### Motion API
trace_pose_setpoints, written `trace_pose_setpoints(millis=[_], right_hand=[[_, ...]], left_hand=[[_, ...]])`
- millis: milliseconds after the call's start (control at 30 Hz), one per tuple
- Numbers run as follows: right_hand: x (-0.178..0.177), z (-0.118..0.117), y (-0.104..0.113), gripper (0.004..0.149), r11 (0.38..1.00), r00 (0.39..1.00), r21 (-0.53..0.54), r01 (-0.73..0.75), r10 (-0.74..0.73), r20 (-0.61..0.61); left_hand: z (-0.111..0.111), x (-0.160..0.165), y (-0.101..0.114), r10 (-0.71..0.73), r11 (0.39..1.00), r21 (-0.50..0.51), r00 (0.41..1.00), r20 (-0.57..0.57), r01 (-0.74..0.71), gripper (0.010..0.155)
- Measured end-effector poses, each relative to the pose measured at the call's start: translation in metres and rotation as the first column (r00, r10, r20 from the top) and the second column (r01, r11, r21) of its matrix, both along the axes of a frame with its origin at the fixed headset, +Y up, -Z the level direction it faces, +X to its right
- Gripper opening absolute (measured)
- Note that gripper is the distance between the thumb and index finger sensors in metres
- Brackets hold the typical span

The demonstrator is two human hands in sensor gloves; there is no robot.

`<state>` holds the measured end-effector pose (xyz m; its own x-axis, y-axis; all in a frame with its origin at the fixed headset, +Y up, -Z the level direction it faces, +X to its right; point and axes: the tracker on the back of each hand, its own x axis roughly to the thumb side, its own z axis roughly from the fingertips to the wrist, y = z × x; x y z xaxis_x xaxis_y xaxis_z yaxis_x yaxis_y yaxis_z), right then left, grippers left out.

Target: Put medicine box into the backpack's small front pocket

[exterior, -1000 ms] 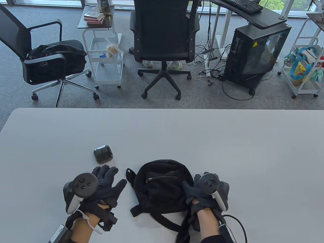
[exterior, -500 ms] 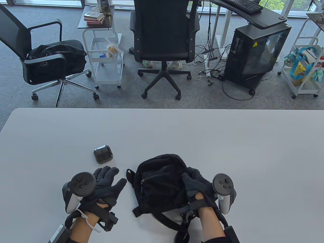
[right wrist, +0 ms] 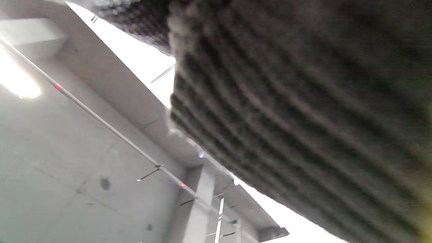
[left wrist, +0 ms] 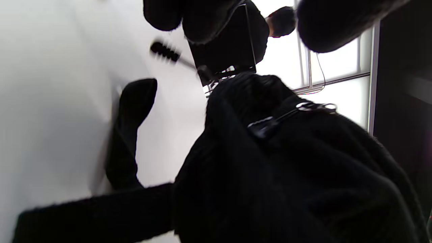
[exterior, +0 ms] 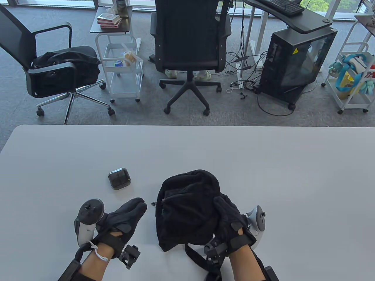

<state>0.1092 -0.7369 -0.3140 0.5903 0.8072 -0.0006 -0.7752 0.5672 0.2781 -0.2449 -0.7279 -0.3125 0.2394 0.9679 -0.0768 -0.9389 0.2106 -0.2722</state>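
Note:
The black backpack stands tipped up on the white table, its front pocket facing left. The pocket's zipper pull also shows in the left wrist view. My right hand grips the backpack's right side and holds it up. My left hand is open and empty, just left of the backpack and apart from it. The medicine box, small and dark, lies on the table beyond my left hand. In the right wrist view the backpack's ribbed fabric fills the frame.
The backpack's straps trail toward the table's near edge. Its top loop hangs beside it in the left wrist view. Office chairs and carts stand on the floor beyond the table's far edge.
My right hand has lifted the backpack from lying flat to standing tipped up, turning its front to the left. My left hand has turned onto its edge and moved slightly toward the backpack.

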Motion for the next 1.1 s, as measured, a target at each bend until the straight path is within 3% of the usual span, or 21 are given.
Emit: trace_pose_setpoints(millis=[167, 300, 367, 433, 533, 633, 700, 800, 867, 933, 1100], right_hand=[[-0.01, 0.003, 0.006, 0.049, 0.993, 0.992, 0.05, 0.106, -0.102, -0.08], [-0.016, 0.005, 0.009, 0.049, 0.986, 0.981, 0.059, 0.158, -0.15, -0.123], [-0.017, 0.005, 0.007, 0.049, 0.992, 0.988, 0.06, 0.11, -0.102, -0.113], [-0.014, 0.005, 0.005, 0.049, 0.997, 0.996, 0.04, 0.059, -0.056, -0.069], [-0.003, 0.004, 0.006, 0.049, 0.992, 0.99, 0.01, -0.126, 0.125, 0.069], [0.007, 0.006, 0.007, 0.054, 0.913, 0.878, -0.051, -0.405, 0.404, 0.256], [0.009, 0.009, 0.013, 0.066, 0.82, 0.753, -0.073, -0.567, 0.553, 0.357], [0.007, 0.014, 0.028, 0.076, 0.734, 0.661, -0.028, -0.679, 0.627, 0.412], [0.005, 0.023, 0.043, 0.077, 0.645, 0.547, -0.015, -0.764, 0.66, 0.514], [-0.001, 0.029, 0.052, 0.074, 0.579, 0.503, 0.041, -0.815, 0.67, 0.546], [-0.032, 0.039, 0.058, 0.066, 0.515, 0.518, 0.137, -0.846, 0.732, 0.444]], left_hand=[[0.002, 0.016, -0.016, 0.293, 0.942, -0.192, 0.952, 0.081, -0.274, 0.097], [0.003, 0.032, -0.02, 0.43, 0.891, -0.27, 0.872, 0.236, -0.366, 0.097], [0.005, 0.04, -0.022, 0.531, 0.834, -0.334, 0.804, 0.266, -0.44, 0.089], [0.005, 0.042, -0.023, 0.579, 0.801, -0.361, 0.774, 0.259, -0.478, 0.079], [0.002, 0.039, -0.024, 0.584, 0.795, -0.37, 0.771, 0.254, -0.481, 0.06], [-0.001, 0.035, -0.02, 0.593, 0.795, -0.315, 0.774, 0.221, -0.519, 0.05], [-0.001, 0.033, -0.016, 0.559, 0.824, -0.23, 0.808, 0.186, -0.517, 0.048], [-0.001, 0.03, -0.01, 0.485, 0.873, -0.133, 0.861, 0.151, -0.468, 0.047], [0.0, 0.027, -0.005, 0.382, 0.924, -0.031, 0.917, 0.114, -0.381, 0.047], [0.002, 0.025, -0.001, 0.328, 0.943, 0.028, 0.942, 0.071, -0.331, 0.047], [0.005, 0.027, 0.007, 0.18, 0.97, 0.164, 0.983, 0.03, -0.182, 0.047]])
